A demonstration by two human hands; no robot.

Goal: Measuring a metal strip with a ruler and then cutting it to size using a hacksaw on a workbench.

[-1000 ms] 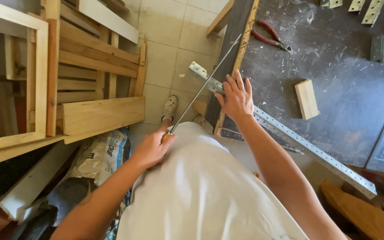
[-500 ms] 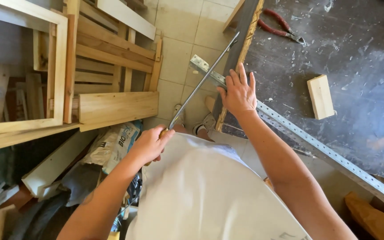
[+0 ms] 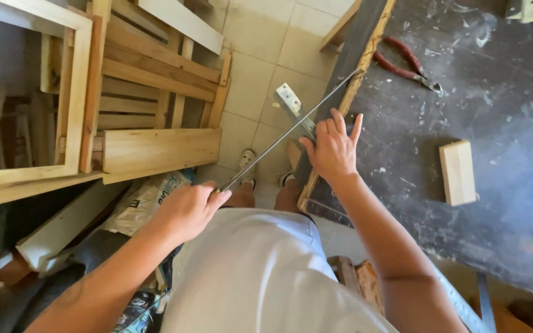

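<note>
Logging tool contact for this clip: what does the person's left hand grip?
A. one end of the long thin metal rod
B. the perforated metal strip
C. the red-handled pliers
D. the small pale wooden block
A: the left hand is closed around the near end of the long thin metal rod, which runs up to the dark workbench edge.

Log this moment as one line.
left hand: grips rod end | right hand: flat on metal strip at bench edge | pliers, wood block on bench
</note>
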